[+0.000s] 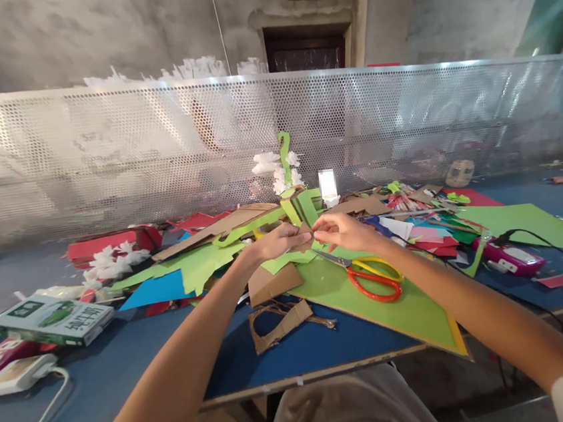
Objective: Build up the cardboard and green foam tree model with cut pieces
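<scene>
My left hand (284, 239) and my right hand (343, 231) meet over the middle of the table, fingertips pinched close together on a small brown piece of cardboard (305, 228). Just behind them stands a green paper-covered cardboard form (306, 207). Scissors (374, 283) with red and yellow handles lie on a large green sheet (403, 319), under my right forearm. Brown cardboard scraps (275, 284) rest below my left hand. Farther back, a green curved strip (285, 153) stands upright among white fluffy pieces (281, 179).
A perforated metal screen (154, 144) runs behind the blue table (325, 340). At left are a milk carton (54, 320), a white power bank (20, 376) with a cable, and a red box (114, 243). A purple device (512, 257) with black cord lies right, near coloured paper scraps (430, 239).
</scene>
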The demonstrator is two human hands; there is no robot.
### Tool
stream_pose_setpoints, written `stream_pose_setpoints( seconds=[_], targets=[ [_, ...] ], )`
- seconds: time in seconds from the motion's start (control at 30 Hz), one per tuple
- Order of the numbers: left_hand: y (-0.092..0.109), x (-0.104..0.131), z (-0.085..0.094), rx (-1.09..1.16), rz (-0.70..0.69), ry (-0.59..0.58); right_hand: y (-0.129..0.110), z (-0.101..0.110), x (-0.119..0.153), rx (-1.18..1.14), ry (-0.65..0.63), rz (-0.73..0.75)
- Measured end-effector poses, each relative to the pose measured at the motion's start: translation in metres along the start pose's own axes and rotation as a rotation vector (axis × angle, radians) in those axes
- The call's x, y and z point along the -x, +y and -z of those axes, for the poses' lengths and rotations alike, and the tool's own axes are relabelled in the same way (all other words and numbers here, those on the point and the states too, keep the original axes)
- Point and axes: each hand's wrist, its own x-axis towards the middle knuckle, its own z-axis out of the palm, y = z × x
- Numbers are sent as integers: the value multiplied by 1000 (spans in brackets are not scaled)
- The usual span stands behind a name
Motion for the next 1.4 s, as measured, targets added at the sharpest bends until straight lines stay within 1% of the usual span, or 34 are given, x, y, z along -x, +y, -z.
stream_pose_setpoints(
  seconds=[0.1, 0.23, 0.33, 0.4, 0.6, 0.77, 0.97, 1.13, 1.3, 1.4],
  targets=[
    [-1, -2, -2, -91, 49, -144, 13, -12, -3, -98, 39, -11],
    [1, -3, -2, -150, 58, -168, 16, -15, -1, -173, 83, -34],
    [3, -3, -4, -154, 42, -182, 18, -13, -2, -166, 102, -17],
    [4, -3, -6, -173, 38, -158, 21, -10, -4, -139, 115, 1],
    [4, -4, -10, -283, 4, 1, 27, 0, -7, -139, 231, 27],
    [5, -4, -14, -277, 43, 100, 28, 5, -7, -164, 266, 17],
    [7, -4, -19, -172, 95, 122, 33, 3, -9, -164, 260, 19],
    [3, -4, -21, -167, 127, 112, 36, 4, -8, -154, 247, 15],
    [0, -6, -21, -189, 114, 152, 38, 7, -5, -87, 176, 9],
    [-1, -6, -21, -203, 102, 148, 39, 8, -5, -57, 132, 6]
  ],
)
